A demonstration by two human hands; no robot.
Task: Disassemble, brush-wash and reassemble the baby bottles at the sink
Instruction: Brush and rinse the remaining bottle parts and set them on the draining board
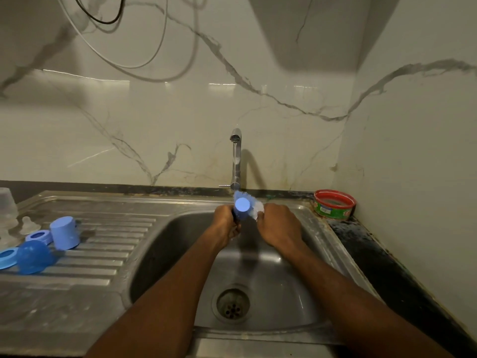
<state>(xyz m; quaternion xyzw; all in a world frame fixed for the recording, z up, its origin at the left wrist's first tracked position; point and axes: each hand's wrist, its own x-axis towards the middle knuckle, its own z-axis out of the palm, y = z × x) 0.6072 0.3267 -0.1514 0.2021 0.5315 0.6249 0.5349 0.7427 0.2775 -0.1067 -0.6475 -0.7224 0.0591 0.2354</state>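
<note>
Here, left hand grips one brush, right hand pinches its bristles; two rings drain.

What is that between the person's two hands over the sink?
In the head view, a blue bottle brush sits between the left hand and right hand, under the tap. Both hands grip it, white bristles toward the right hand.

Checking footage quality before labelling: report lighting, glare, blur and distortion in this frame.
Head view: dim, yellowish light; glare streaks on the wall tiles; the tap throws a dark shadow to its right; wide-angle bending at the counter edges; hands and brush are slightly soft, and the clear bottle at far left is blurred.
</note>
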